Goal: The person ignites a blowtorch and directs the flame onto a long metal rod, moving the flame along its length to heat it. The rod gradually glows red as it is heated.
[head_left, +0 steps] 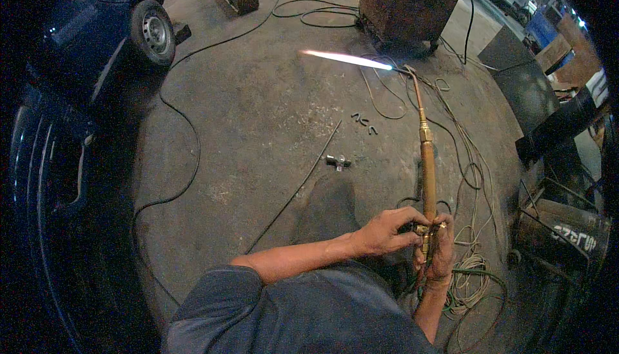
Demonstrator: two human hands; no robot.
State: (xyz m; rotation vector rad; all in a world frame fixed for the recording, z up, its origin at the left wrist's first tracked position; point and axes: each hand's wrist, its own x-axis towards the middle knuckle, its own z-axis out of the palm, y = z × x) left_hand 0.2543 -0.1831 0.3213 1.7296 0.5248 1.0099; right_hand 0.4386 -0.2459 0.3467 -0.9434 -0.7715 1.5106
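A brass gas torch (428,173) stands upright in the picture in front of me, its copper neck bending left at the far end. From its tip a long white flame (348,58) with a bluish root points to the left. My right hand (441,254) is closed around the torch's rear end, where the hoses join. At the same end, my left hand (389,231) reaches across with thumb and forefinger pinched on a brass valve knob (420,229). Part of the grip is hidden behind the fingers.
On the concrete floor lie a thin metal rod (298,188), a small metal fitting (338,162) and several bent metal pieces (364,122). Coiled hoses (469,276) lie at my right. A blue vehicle with a wheel (153,33) is at left, a rusty wheeled box (403,9) ahead, a cylinder (561,228) right.
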